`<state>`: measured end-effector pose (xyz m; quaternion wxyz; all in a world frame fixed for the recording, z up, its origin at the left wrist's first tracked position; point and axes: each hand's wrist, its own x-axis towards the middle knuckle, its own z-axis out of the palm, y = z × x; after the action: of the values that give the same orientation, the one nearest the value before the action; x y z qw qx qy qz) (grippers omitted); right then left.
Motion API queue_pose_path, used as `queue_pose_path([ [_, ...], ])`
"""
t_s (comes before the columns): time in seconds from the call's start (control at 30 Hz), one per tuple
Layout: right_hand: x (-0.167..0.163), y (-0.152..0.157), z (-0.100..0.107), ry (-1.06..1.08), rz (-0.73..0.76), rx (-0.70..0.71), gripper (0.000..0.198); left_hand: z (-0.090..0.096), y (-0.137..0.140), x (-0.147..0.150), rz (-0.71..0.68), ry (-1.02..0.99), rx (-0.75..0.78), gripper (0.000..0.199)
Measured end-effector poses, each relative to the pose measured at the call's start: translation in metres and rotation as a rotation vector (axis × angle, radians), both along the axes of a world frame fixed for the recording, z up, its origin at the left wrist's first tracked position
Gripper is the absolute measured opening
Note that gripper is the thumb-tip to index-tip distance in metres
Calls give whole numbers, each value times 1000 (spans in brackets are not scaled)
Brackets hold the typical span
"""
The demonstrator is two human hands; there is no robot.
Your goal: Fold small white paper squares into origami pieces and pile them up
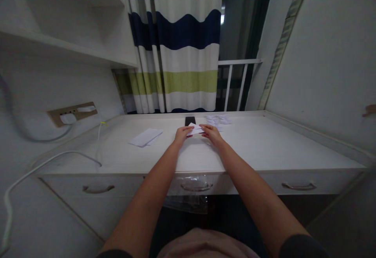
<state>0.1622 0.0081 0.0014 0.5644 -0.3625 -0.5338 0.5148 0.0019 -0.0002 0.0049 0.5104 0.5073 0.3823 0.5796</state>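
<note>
Both hands hold a folded white sheet of paper (pixel 195 129) just above the desk. My left hand (pixel 182 135) grips its left side, thumb and fingers closed on it. On the other side my right hand (pixel 212 134) pinches the right edge. The sheet's top comes to a point, and its exact fold is too small to make out. Right behind the paper lies a black flat object (pixel 190 120), partly covered by it. Several folded white paper pieces (pixel 219 120) lie in a group behind my right hand.
A stack of white paper sheets (pixel 146 137) lies on the white desk (pixel 249 148), to the left. A white cable (pixel 73 152) runs over the desk's left edge from a wall socket (pixel 72 114). A clear plastic bag (pixel 190 203) hangs at the middle drawer. A striped curtain (pixel 188 62) hangs behind.
</note>
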Motion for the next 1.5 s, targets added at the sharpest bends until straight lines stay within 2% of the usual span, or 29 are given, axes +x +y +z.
queue_pose_path([
  [0.17,0,-7,5,66,69,4,21,2,0,-2,32,-91,-30,21],
  [0.57,0,-10,9,100,112,-7,21,5,1,-2,66,-165,-100,14],
  [0.77,-2,-7,6,-19,52,12,23,4,0,0,60,-123,-98,11],
  [1.2,-4,-5,2,-204,69,100,18,1,-1,4,-49,-9,-115,22],
  [1.5,-2,-8,2,-118,55,-67,13,2,-4,5,-57,40,-120,25],
])
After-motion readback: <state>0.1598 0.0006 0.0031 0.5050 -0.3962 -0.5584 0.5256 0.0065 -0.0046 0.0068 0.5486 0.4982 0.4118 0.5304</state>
